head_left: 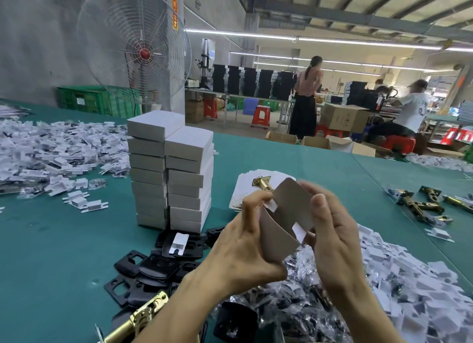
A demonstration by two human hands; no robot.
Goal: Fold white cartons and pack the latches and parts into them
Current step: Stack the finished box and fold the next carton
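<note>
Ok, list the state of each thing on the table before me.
carton: half-folded, open, flaps out.
left hand: grips carton.
right hand: grips carton.
stacked cartons: closed, two columns.
blanks: flat, piled.
latch: lying on blanks.

Teal table [64,240], white cartons [170,173], black plates [153,266], brass latches [419,204], green crate [89,99], red stools [261,116], red-hubbed fan [133,53].
</note>
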